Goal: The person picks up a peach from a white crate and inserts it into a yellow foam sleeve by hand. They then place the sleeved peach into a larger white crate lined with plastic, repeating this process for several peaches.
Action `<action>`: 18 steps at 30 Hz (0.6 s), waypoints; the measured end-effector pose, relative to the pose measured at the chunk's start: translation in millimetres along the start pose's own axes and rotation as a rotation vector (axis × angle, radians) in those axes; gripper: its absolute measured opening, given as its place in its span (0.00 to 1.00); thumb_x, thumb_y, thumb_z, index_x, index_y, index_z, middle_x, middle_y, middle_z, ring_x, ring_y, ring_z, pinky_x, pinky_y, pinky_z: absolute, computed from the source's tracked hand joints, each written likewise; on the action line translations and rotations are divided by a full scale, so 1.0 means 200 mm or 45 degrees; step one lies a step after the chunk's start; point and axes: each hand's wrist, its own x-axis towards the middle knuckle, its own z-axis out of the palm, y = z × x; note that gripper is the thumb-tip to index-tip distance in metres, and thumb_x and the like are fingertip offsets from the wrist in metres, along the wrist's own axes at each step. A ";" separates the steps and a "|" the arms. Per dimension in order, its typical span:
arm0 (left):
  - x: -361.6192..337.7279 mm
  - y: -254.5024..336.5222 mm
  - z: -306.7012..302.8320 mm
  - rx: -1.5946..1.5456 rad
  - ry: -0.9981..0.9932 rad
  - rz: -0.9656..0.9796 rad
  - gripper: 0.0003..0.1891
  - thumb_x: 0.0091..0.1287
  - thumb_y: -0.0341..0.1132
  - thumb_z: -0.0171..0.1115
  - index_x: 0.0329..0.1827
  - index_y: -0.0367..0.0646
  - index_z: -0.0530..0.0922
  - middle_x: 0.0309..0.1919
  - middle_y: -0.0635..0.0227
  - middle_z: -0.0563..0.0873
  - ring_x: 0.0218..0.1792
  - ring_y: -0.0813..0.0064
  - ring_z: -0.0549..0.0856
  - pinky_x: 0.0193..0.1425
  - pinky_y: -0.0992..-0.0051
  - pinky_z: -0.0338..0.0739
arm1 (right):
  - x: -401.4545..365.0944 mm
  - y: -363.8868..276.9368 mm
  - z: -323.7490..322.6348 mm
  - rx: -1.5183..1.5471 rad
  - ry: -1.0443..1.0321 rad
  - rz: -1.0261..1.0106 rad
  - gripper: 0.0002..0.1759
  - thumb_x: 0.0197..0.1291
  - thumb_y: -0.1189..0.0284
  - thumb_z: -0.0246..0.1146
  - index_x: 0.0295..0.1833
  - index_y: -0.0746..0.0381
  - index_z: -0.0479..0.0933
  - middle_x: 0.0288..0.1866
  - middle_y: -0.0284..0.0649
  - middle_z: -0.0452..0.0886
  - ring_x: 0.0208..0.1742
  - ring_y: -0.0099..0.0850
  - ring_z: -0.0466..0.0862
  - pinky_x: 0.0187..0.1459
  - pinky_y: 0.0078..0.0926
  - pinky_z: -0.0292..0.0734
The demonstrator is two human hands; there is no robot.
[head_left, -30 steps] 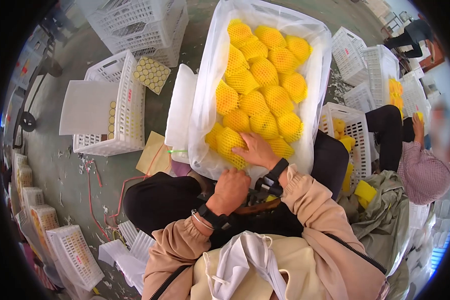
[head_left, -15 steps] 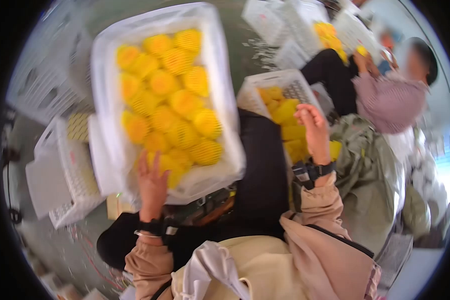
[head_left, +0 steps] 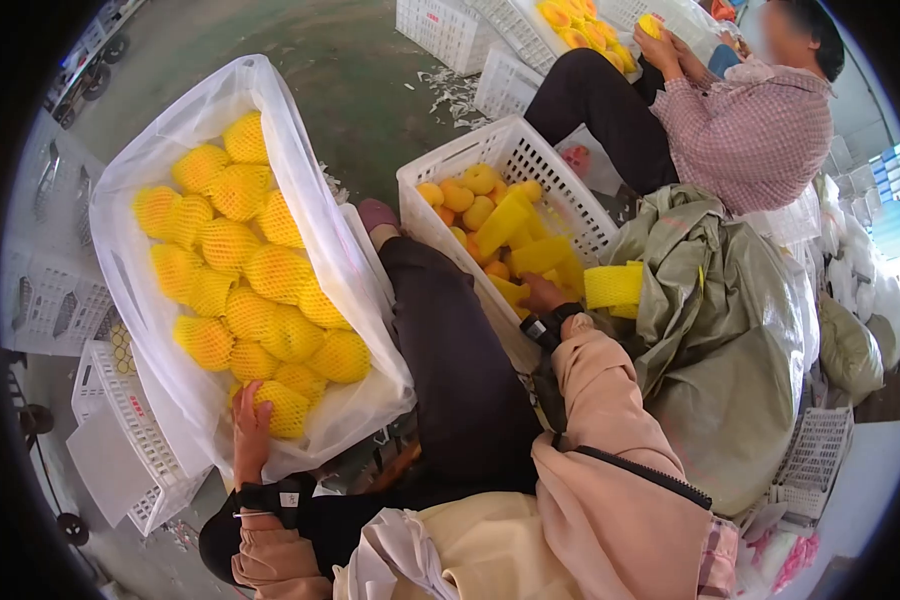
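My left hand (head_left: 250,430) rests on a net-wrapped yellow fruit (head_left: 280,408) at the near end of a plastic-lined crate (head_left: 170,380) full of several wrapped fruits, fingers spread on it. My right hand (head_left: 545,296) reaches into a white basket (head_left: 450,160) to my right, among bare orange-yellow fruits (head_left: 475,195) and yellow foam net sleeves (head_left: 540,255). Its fingers are buried among the sleeves, so whatever it grips is hidden.
Another person in a checked shirt (head_left: 750,120) sits at the far right, handling a fruit (head_left: 650,25) over another crate. A large grey-green sack (head_left: 730,330) lies right of the basket. Empty white crates (head_left: 120,420) stand at the left and far back.
My view has swung right. My right hand dropped from above the basket down into it. My left hand stayed at the lined crate's near end, on a wrapped fruit.
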 end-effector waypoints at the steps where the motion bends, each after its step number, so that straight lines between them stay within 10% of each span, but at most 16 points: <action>1: -0.01 0.02 0.00 -0.018 0.009 -0.047 0.21 0.64 0.34 0.53 0.60 0.43 0.68 0.60 0.47 0.67 0.62 0.48 0.65 0.65 0.62 0.60 | 0.01 -0.02 0.00 0.001 0.004 -0.018 0.28 0.45 0.65 0.66 0.54 0.64 0.72 0.48 0.50 0.79 0.50 0.45 0.78 0.50 0.35 0.72; 4: -0.07 0.15 -0.01 0.338 0.396 0.004 0.22 0.62 0.32 0.55 0.60 0.41 0.68 0.60 0.47 0.68 0.63 0.48 0.65 0.65 0.62 0.60 | 0.04 -0.08 -0.04 -0.044 -0.277 0.191 0.25 0.44 0.65 0.65 0.51 0.60 0.76 0.49 0.50 0.79 0.52 0.44 0.78 0.53 0.34 0.71; 10: -0.14 0.51 -0.21 -0.166 0.238 0.266 0.21 0.59 0.29 0.58 0.56 0.37 0.71 0.56 0.51 0.74 0.58 0.51 0.72 0.63 0.64 0.65 | 0.06 -0.06 -0.07 -0.212 -0.456 -0.037 0.14 0.47 0.66 0.62 0.40 0.59 0.79 0.36 0.49 0.81 0.38 0.45 0.81 0.40 0.39 0.73; 12: -0.15 0.58 -0.22 -0.239 0.267 0.297 0.20 0.57 0.28 0.59 0.54 0.36 0.72 0.52 0.53 0.76 0.55 0.54 0.75 0.59 0.66 0.68 | 0.01 -0.26 -0.21 0.089 0.513 0.261 0.11 0.50 0.68 0.60 0.38 0.62 0.76 0.31 0.50 0.80 0.34 0.44 0.81 0.37 0.38 0.73; 14: -0.17 0.60 -0.20 -0.640 0.068 0.252 0.23 0.53 0.25 0.63 0.54 0.37 0.72 0.50 0.55 0.78 0.52 0.56 0.77 0.57 0.68 0.70 | -0.21 -0.76 -0.58 0.482 0.962 0.050 0.10 0.52 0.74 0.58 0.41 0.63 0.74 0.31 0.47 0.79 0.35 0.44 0.80 0.37 0.35 0.75; 18: -0.20 0.76 -0.19 -0.736 0.399 0.549 0.24 0.47 0.24 0.68 0.51 0.37 0.74 0.46 0.56 0.79 0.47 0.58 0.78 0.54 0.69 0.71 | -0.62 -1.49 -0.70 0.536 0.468 -0.810 0.11 0.49 0.77 0.60 0.40 0.64 0.72 0.33 0.44 0.76 0.34 0.40 0.80 0.35 0.30 0.74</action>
